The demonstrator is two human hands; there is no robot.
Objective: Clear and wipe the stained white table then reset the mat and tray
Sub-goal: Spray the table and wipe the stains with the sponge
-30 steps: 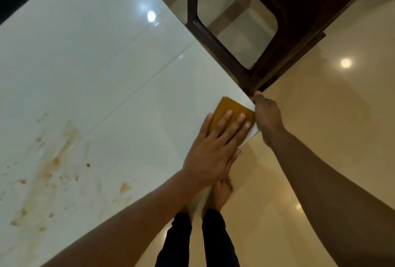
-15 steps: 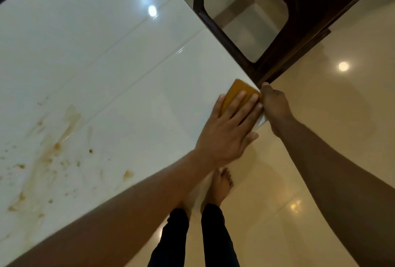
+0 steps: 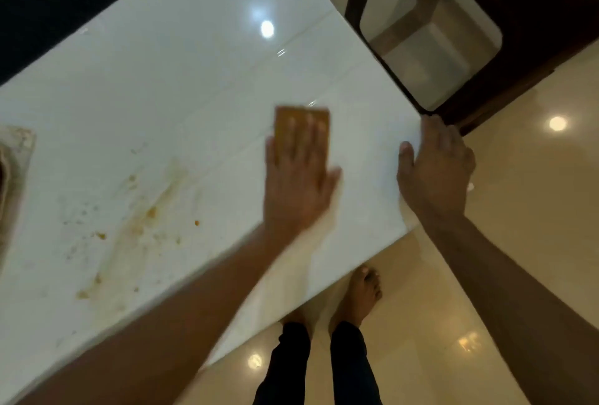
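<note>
Two hands were over the white table: the left hand lay flat with straight fingers pressing an orange-brown cleaning cloth, while the right hand rested open on the table's corner edge, holding nothing. The brown stains lay to the left of the cloth, apart from it, on the left hand's side. The cloth's long axis pointed away from the person, so the next wipe likely called for a sideways sweep leftward.

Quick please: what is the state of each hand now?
Left hand: open, flat fingers pressing the orange cloth on the white table.
Right hand: open, resting on the table's corner.
</note>
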